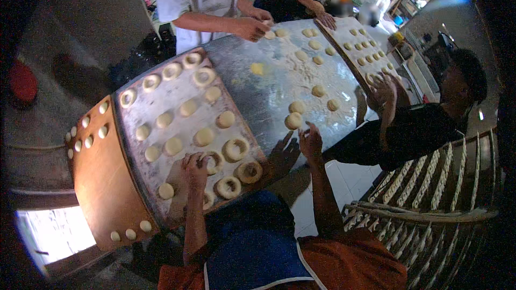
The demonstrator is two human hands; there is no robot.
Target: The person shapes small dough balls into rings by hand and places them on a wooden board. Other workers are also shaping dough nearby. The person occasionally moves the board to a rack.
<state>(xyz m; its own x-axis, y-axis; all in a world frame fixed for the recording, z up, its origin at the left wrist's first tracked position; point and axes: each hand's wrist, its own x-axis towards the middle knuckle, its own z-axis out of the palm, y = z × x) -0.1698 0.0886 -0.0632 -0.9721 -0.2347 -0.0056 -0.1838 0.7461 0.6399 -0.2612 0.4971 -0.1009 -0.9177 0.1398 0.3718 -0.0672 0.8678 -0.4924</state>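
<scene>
Head view, from the left: a smooth orange-brown board (105, 188) carries small, pale, rounded dough balls (104, 131) along both ends. Beside it, a paler board (177, 91), its surface scuffed and dusty, holds flattened dough discs (204, 137) and thick, matt dough rings (235, 150). Near its lower edge, the left hand (195, 166), fingers curled down, touches the left side of one ring (220, 164); whether it grips the dough, I cannot tell. That ring looks light, soft and easily stretched, so it would be best taken low, with spread fingers under opposite sides, since a pinch could dent or thin the wall. Further right, the grey counter (242, 96) has a sheen where bare and loose, powdery flour elsewhere. Over it, the right hand (310, 142) is half open with fingers bent, seemingly holding nothing, just beside a plump dough piece (293, 121). This one looks denser but yielding, probably tacky where unfloured; cupping its sides should suit it. At far right, a rack (427, 215) bears long, twisted, pale strips.
</scene>
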